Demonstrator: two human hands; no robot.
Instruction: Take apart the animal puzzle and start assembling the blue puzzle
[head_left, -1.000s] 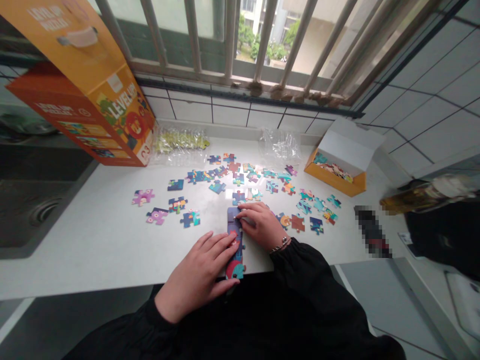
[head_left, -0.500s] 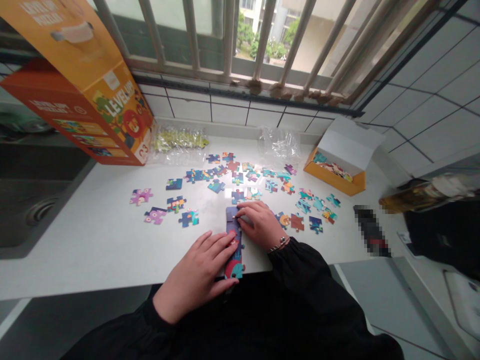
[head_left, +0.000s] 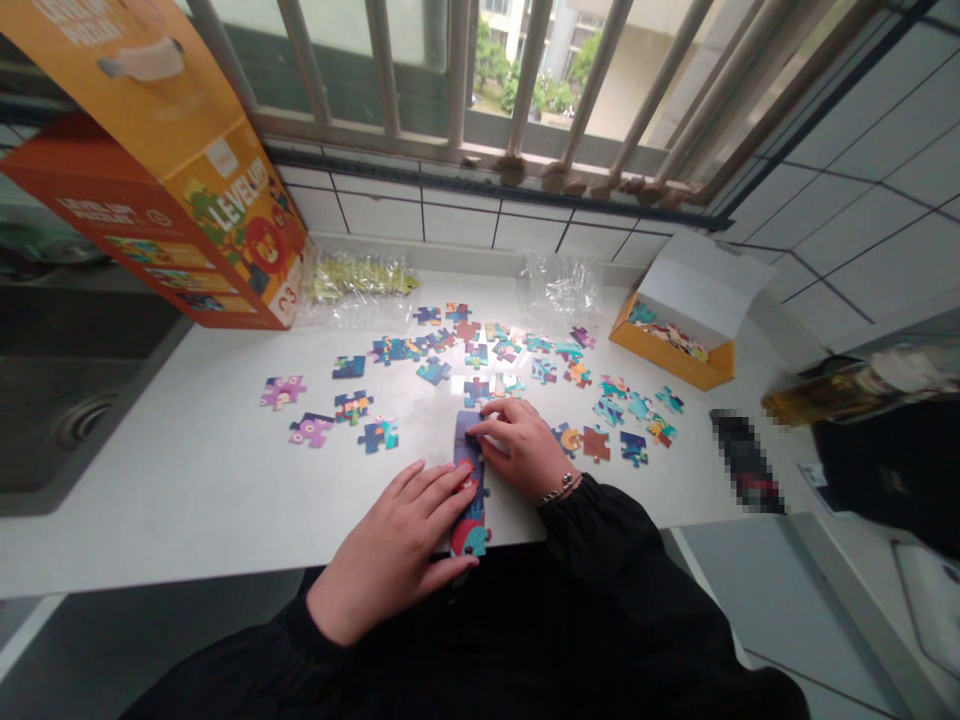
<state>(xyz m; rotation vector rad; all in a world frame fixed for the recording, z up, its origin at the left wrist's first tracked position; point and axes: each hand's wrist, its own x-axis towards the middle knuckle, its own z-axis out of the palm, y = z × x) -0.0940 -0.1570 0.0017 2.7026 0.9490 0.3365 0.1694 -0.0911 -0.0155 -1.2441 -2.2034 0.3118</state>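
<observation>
A narrow strip of joined puzzle pieces lies upright near the front edge of the white counter. My left hand lies flat with its fingers stretched across the strip's lower half. My right hand has curled fingers pressing on the strip's purple top piece. Several loose colourful puzzle pieces are scattered beyond both hands.
A big orange puzzle box leans at the back left. Two clear plastic bags lie by the tiled wall. A small open yellow box with pieces stands at the right. A sink is at the left; a bottle lies far right.
Both hands stay on the strip; the right hand's fingers shifted slightly on the top piece. The view moved a little.
</observation>
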